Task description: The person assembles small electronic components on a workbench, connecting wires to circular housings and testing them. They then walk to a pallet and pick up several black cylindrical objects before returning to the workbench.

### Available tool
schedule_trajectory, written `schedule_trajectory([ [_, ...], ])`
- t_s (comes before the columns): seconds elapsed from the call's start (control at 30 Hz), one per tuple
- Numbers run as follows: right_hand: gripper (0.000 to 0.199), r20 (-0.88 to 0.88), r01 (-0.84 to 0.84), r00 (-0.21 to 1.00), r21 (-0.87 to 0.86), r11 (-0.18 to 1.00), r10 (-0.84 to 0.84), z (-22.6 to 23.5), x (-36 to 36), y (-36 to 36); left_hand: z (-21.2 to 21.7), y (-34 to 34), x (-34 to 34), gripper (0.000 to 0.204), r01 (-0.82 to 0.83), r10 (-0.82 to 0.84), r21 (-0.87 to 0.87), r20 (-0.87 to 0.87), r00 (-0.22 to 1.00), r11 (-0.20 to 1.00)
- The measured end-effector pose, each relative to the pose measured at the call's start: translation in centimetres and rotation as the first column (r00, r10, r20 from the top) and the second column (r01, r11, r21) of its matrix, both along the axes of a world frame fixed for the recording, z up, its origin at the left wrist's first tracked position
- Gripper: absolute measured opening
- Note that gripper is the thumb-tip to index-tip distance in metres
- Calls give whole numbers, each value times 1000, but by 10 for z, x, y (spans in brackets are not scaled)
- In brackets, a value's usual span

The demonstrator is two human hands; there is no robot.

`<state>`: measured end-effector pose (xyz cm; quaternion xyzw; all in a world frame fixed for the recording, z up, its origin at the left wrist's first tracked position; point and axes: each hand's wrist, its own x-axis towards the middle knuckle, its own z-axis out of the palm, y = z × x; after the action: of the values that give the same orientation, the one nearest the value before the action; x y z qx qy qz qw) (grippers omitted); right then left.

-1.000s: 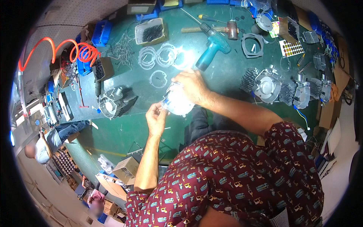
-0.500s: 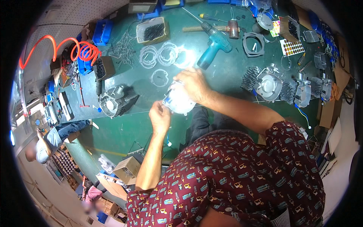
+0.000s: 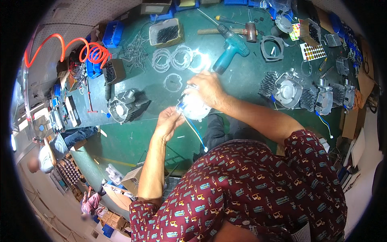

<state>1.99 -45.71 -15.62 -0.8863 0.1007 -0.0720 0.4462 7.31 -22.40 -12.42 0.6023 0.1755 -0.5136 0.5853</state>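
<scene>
Metal housing [image 3: 196,108], washed pale by glare, held at near edge of green workbench [image 3: 238,90]. Finned casting [image 3: 287,92] on bench, well apart to the right. Teal drill [image 3: 231,48] lies beyond, handle end near right hand [image 3: 207,88], which grasps the housing's upper edge. Left hand [image 3: 169,121]: fingers bunched at the housing's left side; whether pinching rim or wire, cannot tell. Flat rings [image 3: 182,57] lie past the hands. Thin wire lead [image 3: 195,131] dangles below, white connector [image 3: 205,149] at its end.

One handheld casting [image 3: 196,108], one drill [image 3: 234,46], one mallet [image 3: 250,33]
</scene>
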Motion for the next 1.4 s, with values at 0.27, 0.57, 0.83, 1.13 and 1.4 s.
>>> schedule_trajectory([
  [0.27,33,-26,-30,999,18,999,30,2,-3,-9,-28,-7,-33,7,93,-112,63,571,814,994],
  [0.57,32,95,-84,992,-19,996,85,11,-4,-11,1,5,-68,38,-53,-138,247,693,708,968],
  [0.83,37,104,-85,988,-267,960,117,24,-7,-13,21,169,42,29,-457,-140,283,936,322,843],
  [1.13,17,326,-4,943,-172,985,61,105,31,140,-33,279,185,49,-207,-756,755,648,91,622],
  [1.4,31,-227,-68,943,583,809,243,42,87,325,-26,301,192,31,181,-823,813,501,267,553],
])
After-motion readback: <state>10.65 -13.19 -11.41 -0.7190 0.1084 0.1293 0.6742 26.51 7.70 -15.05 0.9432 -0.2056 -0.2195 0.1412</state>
